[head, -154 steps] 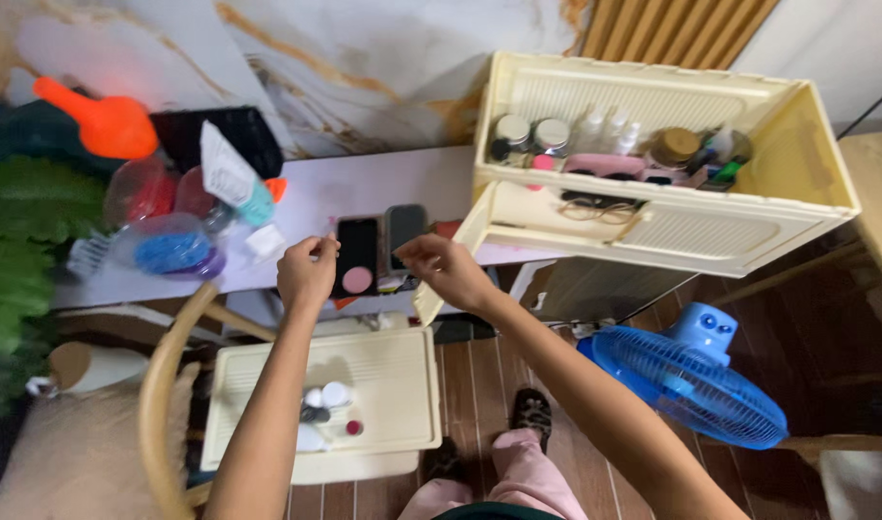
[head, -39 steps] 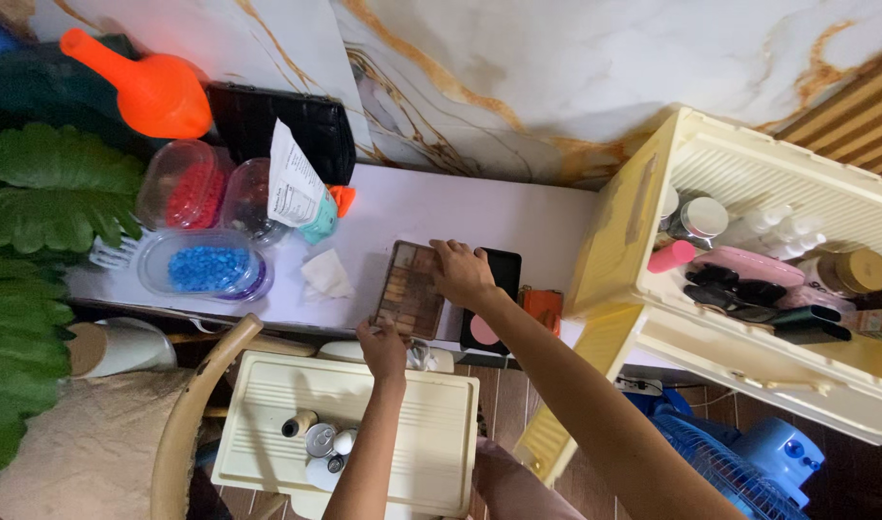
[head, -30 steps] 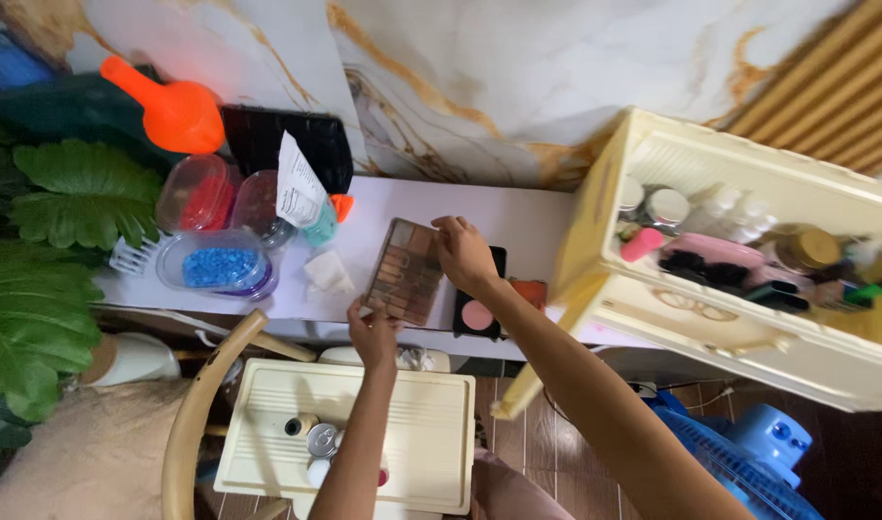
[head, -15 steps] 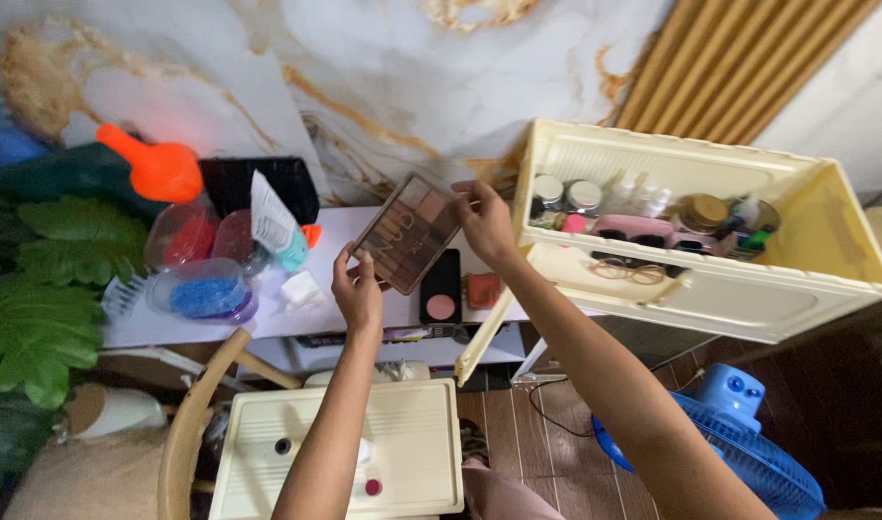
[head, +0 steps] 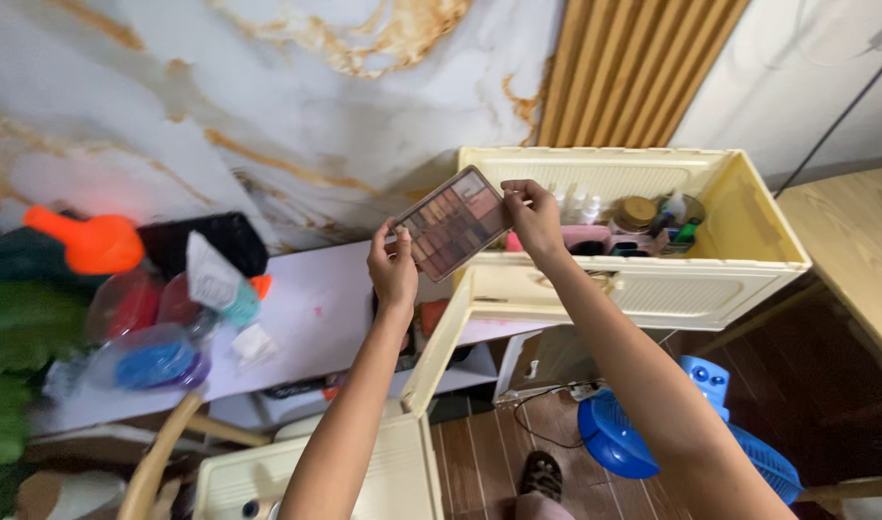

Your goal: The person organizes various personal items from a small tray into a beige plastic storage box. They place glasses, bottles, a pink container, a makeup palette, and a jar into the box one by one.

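Observation:
A flat eyeshadow palette [head: 453, 222] with many brown and pink pans is held up in the air between both my hands. My left hand [head: 394, 269] grips its lower left corner. My right hand [head: 532, 215] pinches its upper right edge. The palette hangs just left of the open cream plastic crate [head: 749, 231], above the crate's front left corner. Inside the crate stand several jars, bottles and a pink case [head: 586, 235].
A white table [head: 306, 313] on the left carries plastic tubs with blue [head: 153, 363] and red beads, a teal tube [head: 221, 285], a black box and an orange watering can [head: 88, 241]. A blue fan [head: 653, 438] sits on the wooden floor. A cream lid [head: 297, 477] lies below.
Both hands picked the palette up off the white table and carried it up and to the right, toward the cream crate. The camera view tilted upward.

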